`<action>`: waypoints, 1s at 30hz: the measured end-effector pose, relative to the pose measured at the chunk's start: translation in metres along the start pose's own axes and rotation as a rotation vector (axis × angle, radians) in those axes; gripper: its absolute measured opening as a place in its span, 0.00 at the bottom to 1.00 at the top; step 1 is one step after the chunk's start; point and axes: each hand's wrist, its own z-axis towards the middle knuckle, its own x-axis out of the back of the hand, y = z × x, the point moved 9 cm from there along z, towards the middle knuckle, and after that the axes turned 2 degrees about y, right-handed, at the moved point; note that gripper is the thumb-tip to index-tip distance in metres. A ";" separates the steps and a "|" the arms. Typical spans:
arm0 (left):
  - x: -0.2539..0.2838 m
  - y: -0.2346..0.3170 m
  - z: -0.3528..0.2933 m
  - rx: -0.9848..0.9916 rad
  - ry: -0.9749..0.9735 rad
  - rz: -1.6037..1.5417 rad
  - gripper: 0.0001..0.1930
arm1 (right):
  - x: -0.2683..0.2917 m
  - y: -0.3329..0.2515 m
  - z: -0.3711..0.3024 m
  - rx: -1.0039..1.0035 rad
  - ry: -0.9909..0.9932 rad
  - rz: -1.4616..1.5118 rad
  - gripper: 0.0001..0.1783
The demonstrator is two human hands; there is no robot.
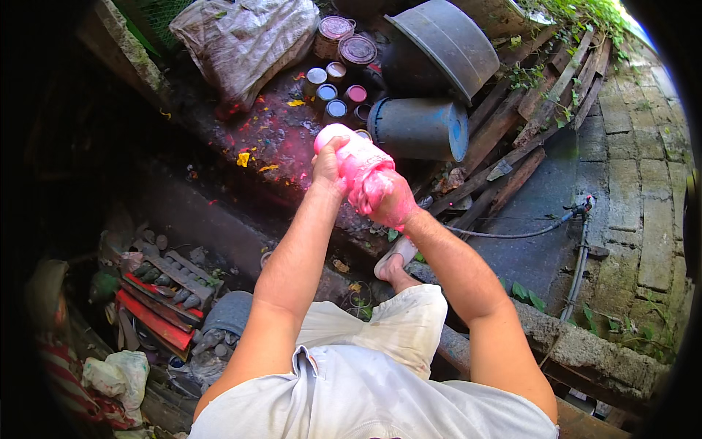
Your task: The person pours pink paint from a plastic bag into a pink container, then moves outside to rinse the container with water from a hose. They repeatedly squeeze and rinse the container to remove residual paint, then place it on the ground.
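Both my hands hold a bright pink, rounded, cylinder-like thing [363, 159] out in front of me; its exact kind I cannot make out. It lies tilted, its smooth pale end up and to the left. My left hand [328, 162] grips the upper left side, thumb over the top. Around the lower right end, my right hand [395, 203] is closed, its fingers and back smeared with wet pink paint. A lumpy pink mass there hides where the fingers end. Just beyond stand several small paint cans [336, 109].
A grey bucket [413, 128] lies on its side near a large dark tub [450, 44]. A white sack [248, 44] stands far left. Boards [504, 139] are piled right, beside a hose [526, 235]. Bottles [172, 280] and red-edged planks [155, 320] clutter the lower left.
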 end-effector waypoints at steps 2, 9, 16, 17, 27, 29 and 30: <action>0.005 -0.003 -0.001 -0.006 0.092 0.093 0.29 | 0.002 0.009 -0.004 0.045 -0.091 -0.120 0.19; 0.030 0.001 -0.010 0.019 0.334 0.081 0.30 | 0.013 -0.002 0.004 0.133 -0.330 0.038 0.23; 0.021 0.004 -0.038 -0.024 0.481 0.144 0.31 | -0.014 0.039 -0.018 -0.110 -0.472 -0.004 0.23; 0.025 0.001 -0.030 0.019 0.416 0.111 0.31 | -0.009 0.031 -0.014 -0.036 -0.451 -0.067 0.19; 0.031 -0.018 -0.016 0.092 0.219 0.034 0.24 | -0.004 0.005 -0.016 0.234 0.004 -0.139 0.18; 0.018 -0.017 -0.028 0.098 0.124 0.012 0.23 | -0.001 -0.001 -0.014 0.246 0.074 -0.153 0.17; 0.010 -0.017 -0.034 0.103 0.066 0.000 0.23 | 0.003 -0.005 -0.012 0.260 0.118 -0.128 0.15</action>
